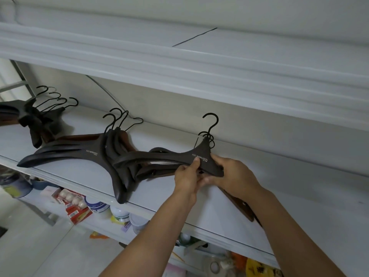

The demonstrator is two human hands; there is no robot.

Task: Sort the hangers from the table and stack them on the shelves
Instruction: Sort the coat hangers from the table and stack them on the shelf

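- I see 3 piles of dark hangers on 1 white shelf (299,196).
- Both hands are on the right pile (147,170), which lies flat on the shelf close to the back wall.
- The left hand (186,178) pinches this pile. Its thumb presses on the top hanger (171,155), next to the small white words, and its fingers curl under.
- The right hand (234,173) grips the same pile, with its fingers curled round the right arm of the hangers. The 2 hands touch each other.
- On this pile I count 1 tall hook sticking up and about 3 smaller hooks bunched below it. I am not sure of that count.
- 1 brown hanger arm (239,206) pokes out under the right wrist.
- The middle pile (111,154) touches the left end of the right pile. I count 4 hooks on it. Its arms hang over the front edge of the shelf.
- The far pile (32,118) sits at the left end, near the middle pile. I count about 5 hooks there.
- 1 more white upper shelf (179,62) is above.
- Below are jars and boxes (77,204), too blurry for me to count.
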